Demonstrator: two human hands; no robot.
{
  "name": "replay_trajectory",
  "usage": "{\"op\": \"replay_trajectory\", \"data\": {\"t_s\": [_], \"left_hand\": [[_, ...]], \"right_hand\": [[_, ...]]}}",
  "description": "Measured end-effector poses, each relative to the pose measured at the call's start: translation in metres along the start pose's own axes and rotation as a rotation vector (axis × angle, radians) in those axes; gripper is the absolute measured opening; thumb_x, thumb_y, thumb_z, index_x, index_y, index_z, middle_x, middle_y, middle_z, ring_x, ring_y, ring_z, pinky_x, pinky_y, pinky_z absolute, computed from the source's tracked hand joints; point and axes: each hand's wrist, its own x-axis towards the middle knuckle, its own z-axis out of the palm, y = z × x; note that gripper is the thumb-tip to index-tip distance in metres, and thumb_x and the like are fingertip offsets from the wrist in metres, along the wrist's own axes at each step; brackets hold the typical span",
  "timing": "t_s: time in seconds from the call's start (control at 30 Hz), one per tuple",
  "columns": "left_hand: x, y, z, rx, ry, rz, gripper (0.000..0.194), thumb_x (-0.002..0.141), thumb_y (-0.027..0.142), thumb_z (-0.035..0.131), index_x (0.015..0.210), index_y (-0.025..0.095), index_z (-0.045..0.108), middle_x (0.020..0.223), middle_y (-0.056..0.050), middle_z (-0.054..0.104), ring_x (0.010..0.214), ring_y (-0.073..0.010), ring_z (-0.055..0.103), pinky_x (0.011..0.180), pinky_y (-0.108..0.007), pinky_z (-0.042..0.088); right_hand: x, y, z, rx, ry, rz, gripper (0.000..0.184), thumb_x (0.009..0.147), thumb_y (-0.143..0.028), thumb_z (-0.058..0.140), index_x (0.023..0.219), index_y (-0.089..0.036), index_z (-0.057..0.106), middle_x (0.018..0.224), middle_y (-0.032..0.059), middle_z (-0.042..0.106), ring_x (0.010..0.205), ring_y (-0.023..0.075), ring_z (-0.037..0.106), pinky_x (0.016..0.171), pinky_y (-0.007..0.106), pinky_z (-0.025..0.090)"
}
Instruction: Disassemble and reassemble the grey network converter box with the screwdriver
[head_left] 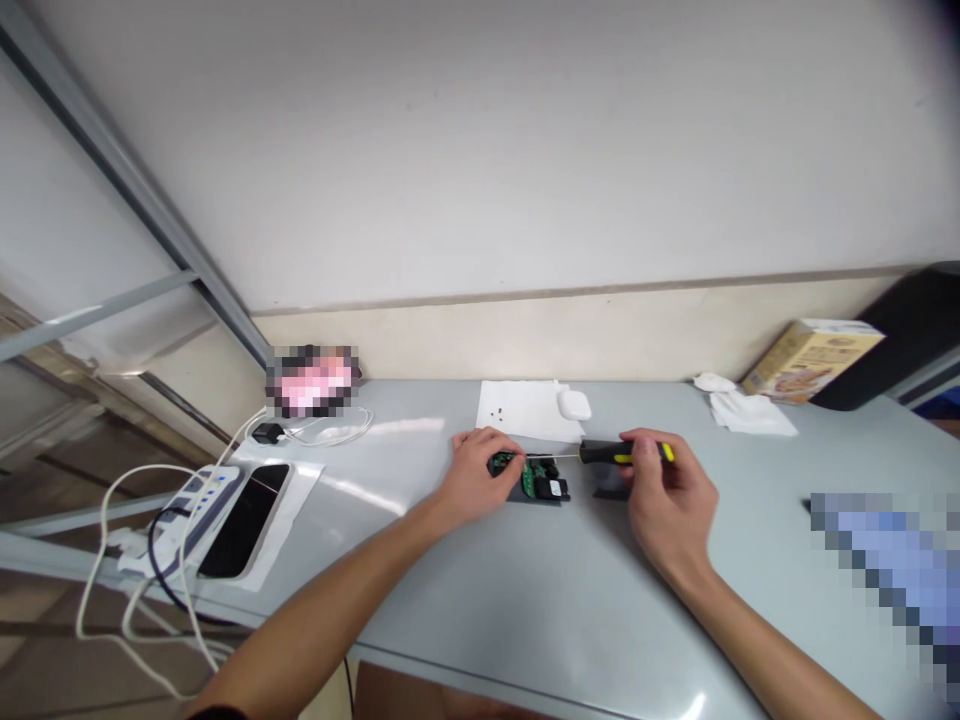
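My right hand (670, 500) is closed around the black and yellow handle of a screwdriver (606, 452), held nearly level. Its thin shaft points left, with the tip close to my left fingertips. An opened black device with a green circuit board (529, 478) lies on the table under the shaft. My left hand (484, 474) grips the device's left end, fingers bent over it, hiding that part. Behind it, several tiny dark pieces, probably screws (496, 413), rest on a white paper sheet (517, 400). A white rounded case (574, 404) sits at the sheet's right edge.
A power strip (199, 505) with white cables and a dark-screened phone (246, 520) lie at left. Crumpled tissues (750, 412) and a yellow box (814, 358) stand at back right. Blurred-out objects are at back left and right. A wall backs the grey table (480, 600).
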Motion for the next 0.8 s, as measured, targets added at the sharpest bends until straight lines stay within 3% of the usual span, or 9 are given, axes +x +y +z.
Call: {"op": "replay_trajectory", "data": {"t_s": [0.3, 0.8], "left_hand": [[-0.0012, -0.0027, 0.0013, 0.015, 0.005, 0.004, 0.005, 0.093, 0.023, 0.068, 0.089, 0.025, 0.071, 0.101, -0.001, 0.076, 0.106, -0.0225, 0.068, 0.111, -0.050, 0.037], [-0.0003, -0.0035, 0.0022, 0.028, -0.001, 0.023, 0.013, 0.098, 0.022, 0.062, 0.094, 0.025, 0.073, 0.104, -0.001, 0.076, 0.106, -0.0217, 0.069, 0.108, -0.049, 0.037]], "right_hand": [[0.0005, -0.0026, 0.0005, 0.032, 0.024, 0.033, 0.047, 0.092, -0.066, 0.059, 0.093, -0.021, 0.072, 0.082, 0.0042, 0.068, 0.064, 0.0170, 0.061, 0.058, 0.030, 0.051], [0.0020, 0.0006, 0.0010, 0.045, 0.009, 0.045, 0.046, 0.092, -0.066, 0.060, 0.094, -0.021, 0.072, 0.079, 0.0035, 0.067, 0.066, 0.0178, 0.062, 0.061, 0.031, 0.052]]}}
